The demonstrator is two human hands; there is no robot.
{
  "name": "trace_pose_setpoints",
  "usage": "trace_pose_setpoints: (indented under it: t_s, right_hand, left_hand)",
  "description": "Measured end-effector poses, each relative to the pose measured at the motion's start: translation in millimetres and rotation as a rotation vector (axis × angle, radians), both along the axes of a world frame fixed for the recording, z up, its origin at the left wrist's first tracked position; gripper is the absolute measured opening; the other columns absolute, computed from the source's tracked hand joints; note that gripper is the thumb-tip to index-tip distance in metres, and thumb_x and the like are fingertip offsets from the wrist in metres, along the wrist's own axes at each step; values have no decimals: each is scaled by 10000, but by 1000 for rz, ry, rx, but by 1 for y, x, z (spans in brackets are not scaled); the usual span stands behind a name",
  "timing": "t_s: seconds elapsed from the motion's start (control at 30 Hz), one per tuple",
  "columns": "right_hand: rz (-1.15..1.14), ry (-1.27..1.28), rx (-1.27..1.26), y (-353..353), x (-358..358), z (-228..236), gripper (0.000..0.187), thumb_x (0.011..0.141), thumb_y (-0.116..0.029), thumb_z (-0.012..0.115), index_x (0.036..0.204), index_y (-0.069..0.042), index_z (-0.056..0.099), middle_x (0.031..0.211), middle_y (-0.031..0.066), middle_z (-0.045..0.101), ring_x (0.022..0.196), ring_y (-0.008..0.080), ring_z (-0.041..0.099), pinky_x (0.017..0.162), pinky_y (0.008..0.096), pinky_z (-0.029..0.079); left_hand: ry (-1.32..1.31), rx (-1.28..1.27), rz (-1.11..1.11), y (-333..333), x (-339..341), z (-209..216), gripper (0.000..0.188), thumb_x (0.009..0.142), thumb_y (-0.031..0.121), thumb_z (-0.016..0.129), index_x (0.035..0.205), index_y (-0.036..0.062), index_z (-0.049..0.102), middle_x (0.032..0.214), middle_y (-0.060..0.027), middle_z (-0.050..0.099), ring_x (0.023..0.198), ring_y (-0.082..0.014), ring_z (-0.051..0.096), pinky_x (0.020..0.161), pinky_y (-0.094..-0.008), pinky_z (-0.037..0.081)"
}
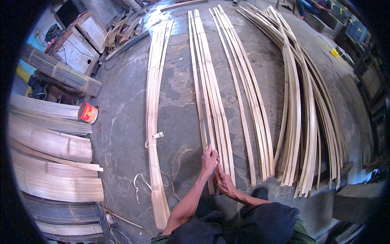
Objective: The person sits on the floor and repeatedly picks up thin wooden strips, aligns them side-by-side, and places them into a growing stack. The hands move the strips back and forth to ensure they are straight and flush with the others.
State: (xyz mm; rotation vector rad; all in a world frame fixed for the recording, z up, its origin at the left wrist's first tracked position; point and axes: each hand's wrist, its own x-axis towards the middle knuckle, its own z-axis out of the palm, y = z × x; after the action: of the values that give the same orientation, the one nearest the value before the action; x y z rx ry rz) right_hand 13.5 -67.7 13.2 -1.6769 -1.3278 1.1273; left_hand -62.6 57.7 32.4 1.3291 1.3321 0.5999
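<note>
My left hand (209, 160) is closed, its fingers pinching a long, pale bamboo strip near the close end of the middle bundle (216, 126). Just below it and to the right, my right hand (224, 181) is closed on the same strip. The fingers hide the gripped part, and exactly which strip they hold is hard to tell. A single bamboo strip (202, 126) lies along the bundle's left side, passing beneath my left hand. To the left rests another bundle (152, 110), tied around with a thin pale band (150, 144).
More bamboo strips (254, 110) lie to the right, beside a large crossing pile (294, 122). Rolled or stacked slat mats (57, 185) line the left, with a red-and-white bucket (88, 112). Loose ties (140, 183) curl on the concrete floor (122, 134). Another person (310, 7) sits far right.
</note>
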Motion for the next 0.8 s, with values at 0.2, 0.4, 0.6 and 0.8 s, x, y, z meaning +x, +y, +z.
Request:
trace_pose_setpoints:
  t_s: [0.2,0.4,0.6,0.8]
  right_hand:
    - [35,47,-85,4,5,15,640,987,-152,461,1547,-135,152,847,266,613,740,344,661,668,396,506]
    - [35,22,-43,7,13,7,603,989,-172,484,1536,-171,232,886,246,636,799,301,675,698,382,500]
    - [31,164,-69,11,20,0,555,993,-200,527,1508,-164,325,961,178,659,858,150,605,761,319,496]
    - [83,140,-86,18,30,11,546,1003,-233,530,1491,-80,338,1064,79,667,996,91,545,867,282,471]
  left_hand:
    - [-62,47,56,-3,-1,-16,248,930,118,483,1144,21,563,684,-50,591,592,-132,613,545,-320,495]
    - [45,103,28,-2,4,-16,339,955,144,469,1252,-16,507,685,-106,599,582,-180,630,558,-344,521]
    - [313,636,162,-1,-1,-58,489,921,183,575,1354,-2,442,1045,-212,597,940,-327,625,796,-430,515]
    - [642,486,-27,-12,-19,-23,615,854,160,650,1384,-16,392,1151,-210,514,1068,-389,538,923,-483,442]
